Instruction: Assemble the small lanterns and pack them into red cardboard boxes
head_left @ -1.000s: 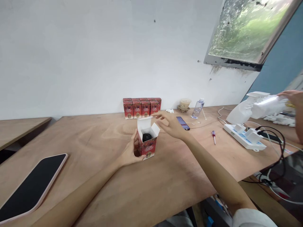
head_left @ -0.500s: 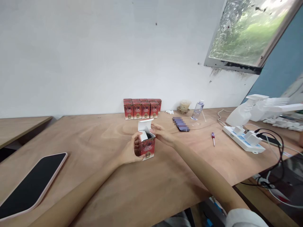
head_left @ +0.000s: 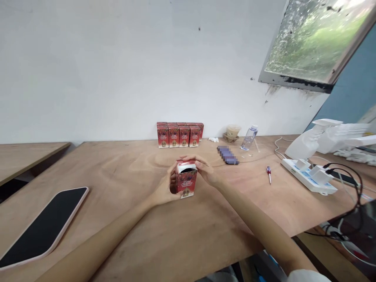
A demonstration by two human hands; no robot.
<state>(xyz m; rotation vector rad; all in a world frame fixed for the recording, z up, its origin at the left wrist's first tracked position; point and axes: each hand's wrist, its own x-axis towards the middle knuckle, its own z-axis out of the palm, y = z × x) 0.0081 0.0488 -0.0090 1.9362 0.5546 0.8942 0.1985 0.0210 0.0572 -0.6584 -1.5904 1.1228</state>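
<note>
A small red printed cardboard box (head_left: 186, 185) stands upright on the wooden table in front of me. Its lid (head_left: 187, 161) is folded most of the way over, and a dark gap shows beneath the front edge; what lies inside I cannot make out. My left hand (head_left: 165, 188) is wrapped round the box's left side, thumb low at the front corner. At the back and right of the lid, my right hand (head_left: 206, 170) presses with bent fingers. Behind the box, several matching red boxes (head_left: 178, 136) stand in two rows against the wall.
A large phone (head_left: 44, 225) lies at the left. To the right are a blurred purple item (head_left: 227, 155), a screwdriver (head_left: 269, 175), a clear bottle (head_left: 249, 138), a lidded cup (head_left: 233, 132) and a power strip (head_left: 308, 176) with cables. White hand-shaped forms (head_left: 323, 137) stand beyond it.
The lid, raised half a second ago, has come down over the box top under my right hand. My left hand keeps its hold on the side. The view has shifted slightly.
</note>
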